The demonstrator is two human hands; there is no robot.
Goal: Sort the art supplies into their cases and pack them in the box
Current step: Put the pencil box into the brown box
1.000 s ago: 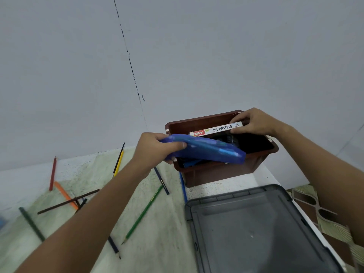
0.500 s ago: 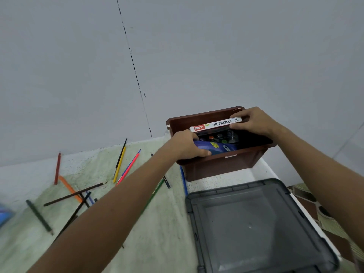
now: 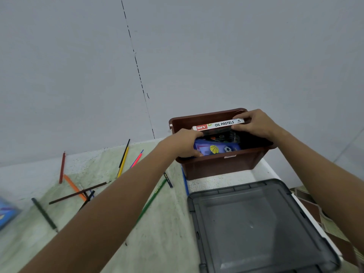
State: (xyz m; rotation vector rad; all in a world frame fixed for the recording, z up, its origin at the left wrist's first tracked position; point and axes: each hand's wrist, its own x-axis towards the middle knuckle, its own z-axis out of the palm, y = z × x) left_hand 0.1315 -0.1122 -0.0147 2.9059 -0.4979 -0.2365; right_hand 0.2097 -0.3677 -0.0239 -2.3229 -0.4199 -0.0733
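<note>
A brown plastic box (image 3: 220, 166) stands at the table's far edge by the wall. Inside it stands a white oil pastels box (image 3: 218, 125) on its edge, a clear paint palette (image 3: 220, 137) in front of it, and a blue pencil case (image 3: 216, 149) with ball stickers at the front. My left hand (image 3: 185, 142) grips the left end of the blue pencil case inside the box. My right hand (image 3: 254, 124) holds the right end of the oil pastels box, fingers curled over it. Several loose coloured pencils (image 3: 123, 158) lie on the table to the left.
A dark grey lid (image 3: 256, 225) lies flat on the table in front of the box. A blue case (image 3: 6, 213) shows blurred at the left edge. The table's right edge runs close beside the lid, with patterned floor beyond. A plain wall stands right behind the box.
My left hand has carried the blue pencil case from above the box rim down into the box, in front of the palette. My right hand has stayed on the oil pastels box.
</note>
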